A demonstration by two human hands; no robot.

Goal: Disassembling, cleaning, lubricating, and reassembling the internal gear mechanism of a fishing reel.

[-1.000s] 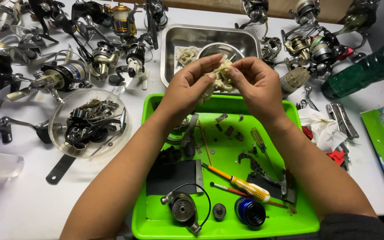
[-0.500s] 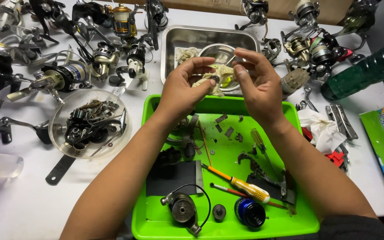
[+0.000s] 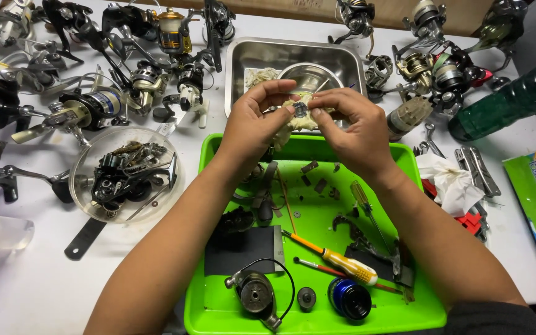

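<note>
Silvery, the small round metal part point(image 3: 299, 110) now shows face-up at upper centre of the frame, pinched between left hand point(image 3: 254, 127) and right hand point(image 3: 355, 129). A second ago the crumpled pale cloth point(image 3: 297, 121) covered it; wiping seems finished, above the green plastic tray point(image 3: 221, 144).

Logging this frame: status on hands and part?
Left hand and right hand pinch small round metal part with rag. Above green tray. Nothing obstructing.
</note>
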